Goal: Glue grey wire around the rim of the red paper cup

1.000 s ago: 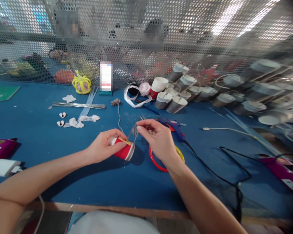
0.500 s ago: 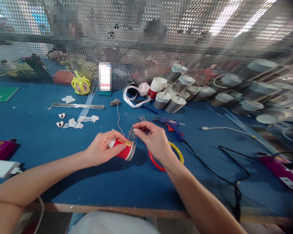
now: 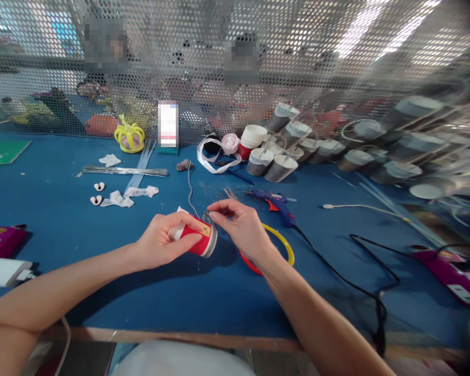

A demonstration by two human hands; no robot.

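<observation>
At the middle of the blue tabletop (image 3: pixel 160 305), the left hand (image 3: pixel 159 241) curls its fingers around a red paper cup (image 3: pixel 204 242) tipped sideways, its pale round end toward four o'clock. At the cup's two o'clock, the right hand (image 3: pixel 245 224) pinches thin grey yarn (image 3: pixel 207 215) between its fingers; a fuzzy grey bundle (image 3: pixel 185 165) lies at twelve, a smooth red-and-yellow ring (image 3: pixel 289 243) at three.

Blue flat worktable (image 3: pixel 149 297). Beyond the grip of the left hand (image 3: pixel 160 243): small ball of grey cord (image 3: pixel 185 165); pale, flat translucent strips (image 3: pixel 136 180). Right of the grip: blue plastic glue gun (image 3: pixel 278 202); red-and-yellow ring (image 3: pixel 287 242).
</observation>
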